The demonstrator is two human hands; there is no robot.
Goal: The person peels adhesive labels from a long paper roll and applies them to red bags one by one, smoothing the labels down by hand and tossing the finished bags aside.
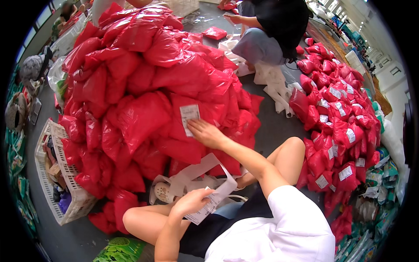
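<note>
My right hand [207, 132] lies flat on a printed white label [189, 115] stuck to a red plastic mailer bag [175, 104]. That bag rests on the front of a large heap of red bags [144, 114]. Over my lap, my left hand [194, 201] grips a strip of printed labels [204, 209]. Blank white backing paper [209, 162] curls away from the strip toward the heap's foot. Below the heap's edge, a beige clog [162, 192] is partly hidden by the paper.
Red bags bearing labels [340, 131] pile up on my right. A white plastic crate [62, 183] with mixed items stands at left. Ahead, a person in black [278, 26] sits beside loose backing strips [273, 85]. A green printed bag [119, 249] lies near my left knee.
</note>
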